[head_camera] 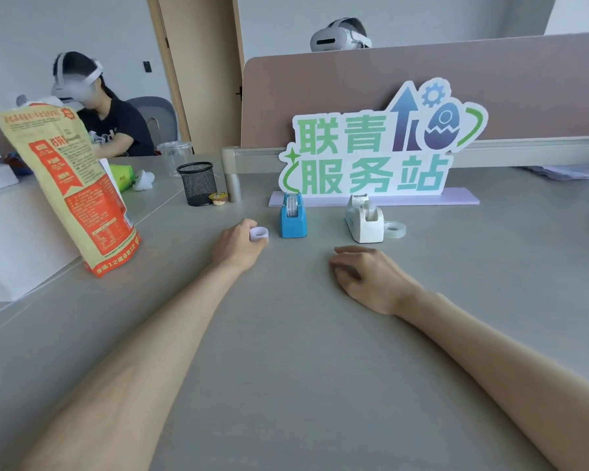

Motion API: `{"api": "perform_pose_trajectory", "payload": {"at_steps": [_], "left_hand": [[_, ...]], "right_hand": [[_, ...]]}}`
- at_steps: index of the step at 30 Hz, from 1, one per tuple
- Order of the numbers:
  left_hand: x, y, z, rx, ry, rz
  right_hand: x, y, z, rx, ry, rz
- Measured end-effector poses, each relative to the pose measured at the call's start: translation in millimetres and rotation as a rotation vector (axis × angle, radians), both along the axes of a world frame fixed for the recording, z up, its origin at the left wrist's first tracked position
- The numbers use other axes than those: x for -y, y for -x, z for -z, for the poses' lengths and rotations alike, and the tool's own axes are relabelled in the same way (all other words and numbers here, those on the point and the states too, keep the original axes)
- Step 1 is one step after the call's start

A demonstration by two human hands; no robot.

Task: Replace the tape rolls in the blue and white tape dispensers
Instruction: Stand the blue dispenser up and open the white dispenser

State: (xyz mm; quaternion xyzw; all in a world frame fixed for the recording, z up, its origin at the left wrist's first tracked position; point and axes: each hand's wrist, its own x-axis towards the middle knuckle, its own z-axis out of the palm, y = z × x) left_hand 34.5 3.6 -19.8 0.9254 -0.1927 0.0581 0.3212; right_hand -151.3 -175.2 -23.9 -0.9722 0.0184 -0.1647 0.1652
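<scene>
A blue tape dispenser (293,219) stands on the grey desk with a patterned roll in it. To its right stands a white tape dispenser (364,220), also holding a roll. A clear tape roll (394,229) lies flat just right of the white one. My left hand (238,244) is left of the blue dispenser, fingers closed on a small pale lilac tape roll (259,233) that rests at desk level. My right hand (364,275) lies palm down on the desk in front of the white dispenser, holding nothing.
A cut-out sign (374,154) on a lilac base stands right behind the dispensers. A tall orange and yellow bag (72,195) stands at the left. A black mesh pen cup (197,183) and small round item (218,198) sit behind my left hand. A person sits far left.
</scene>
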Motion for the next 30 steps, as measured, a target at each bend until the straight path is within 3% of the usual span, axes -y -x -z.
{"api": "perform_pose_trajectory", "payload": {"at_steps": [7,13,22,30], "left_hand": [[23,-30,0,0.153,-0.275,0.014],[20,-9,9,0.166,-0.231,-0.071],[21,68,11,0.265,-0.230,0.149],[19,75,17,0.274,-0.198,0.191]], "right_hand": [[8,-14,6,0.054,0.017,-0.042],[11,-13,4,0.111,-0.019,0.017],[22,-32,-3,0.274,-0.140,0.350],[40,-60,-5,0.250,-0.315,0.406]]}}
